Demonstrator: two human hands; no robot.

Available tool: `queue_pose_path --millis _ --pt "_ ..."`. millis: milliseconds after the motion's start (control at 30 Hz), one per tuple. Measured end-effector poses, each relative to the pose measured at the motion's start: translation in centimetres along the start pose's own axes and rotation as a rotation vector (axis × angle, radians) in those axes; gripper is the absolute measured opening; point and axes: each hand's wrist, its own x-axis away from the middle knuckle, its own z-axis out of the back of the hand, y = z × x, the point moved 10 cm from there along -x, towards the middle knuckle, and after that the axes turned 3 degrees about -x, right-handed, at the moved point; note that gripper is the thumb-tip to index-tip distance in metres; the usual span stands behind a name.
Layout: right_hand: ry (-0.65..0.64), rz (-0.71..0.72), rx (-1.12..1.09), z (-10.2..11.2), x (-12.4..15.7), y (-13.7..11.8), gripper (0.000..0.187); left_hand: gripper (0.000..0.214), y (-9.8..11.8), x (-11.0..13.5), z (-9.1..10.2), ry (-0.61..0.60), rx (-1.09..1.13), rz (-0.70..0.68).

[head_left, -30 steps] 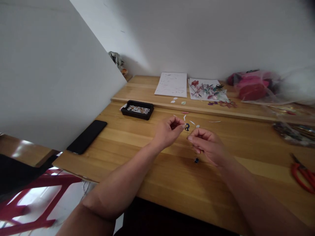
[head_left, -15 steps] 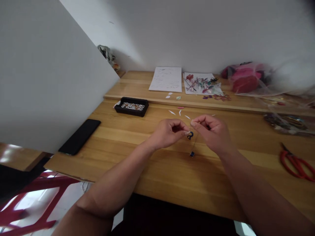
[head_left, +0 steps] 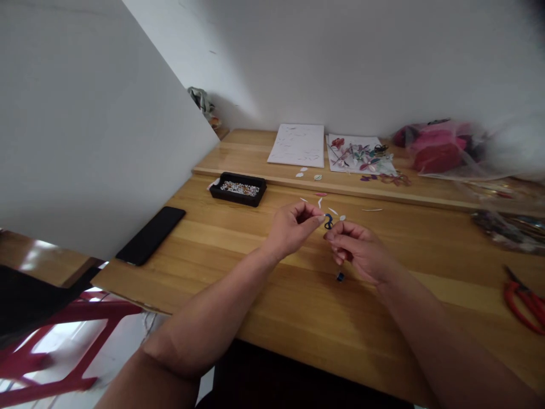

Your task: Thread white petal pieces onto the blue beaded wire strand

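My left hand (head_left: 293,229) pinches a small dark blue looped ornament (head_left: 328,220) between thumb and forefinger, above the table. Close beside its lower end, my right hand (head_left: 355,247) has thumb and fingertips pressed together on a thin thread, hardly visible now. Below the right fingers is a small dark blue block-like piece (head_left: 340,276), perhaps a spool, apparently at the thread's lower end. Several small white slips (head_left: 333,211) and a pink leaf-shaped piece (head_left: 321,194) lie just beyond my hands.
A black tray (head_left: 238,198) of beads and a black phone (head_left: 151,236) lie left. Red-handled scissors (head_left: 523,301) are at right. On the raised back ledge are a white sheet (head_left: 297,146), a paper with colourful ornaments (head_left: 361,154) and a mesh bag (head_left: 443,150).
My right hand has come down from above the looped ornament to beside its lower end. The left hand keeps its pinch. The whole view has shifted slightly.
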Motion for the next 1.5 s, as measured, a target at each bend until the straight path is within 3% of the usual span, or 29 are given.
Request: queue_pose_path --millis 233,467,800,1233,1400,1500 --pt "0.000 0.149 0.168 0.2 0.4 -1.8 0.025 0.017 0.1 -0.1 0.5 0.037 -0.077 0.003" --pt "0.303 0.397 0.478 2.5 2.2 -6.0 0.015 0.018 -0.2 0.0 -0.5 -0.068 -0.116 0.040" --pt "0.367 0.558 0.739 1.7 3.5 -7.8 0.013 0.018 -0.2 0.5 -1.6 -0.175 -0.157 0.035" --pt "0.336 0.503 0.677 2.1 2.8 -7.2 0.013 0.020 -0.2 1.0 -2.4 -0.250 -0.083 0.076" --pt "0.238 0.285 0.346 2.9 0.4 -4.1 0.024 0.026 -0.6 0.9 -2.4 -0.252 0.089 0.115" --pt "0.159 0.145 0.111 2.3 -0.5 -1.5 0.032 0.027 -0.7 0.6 -2.3 -0.227 0.200 0.120"
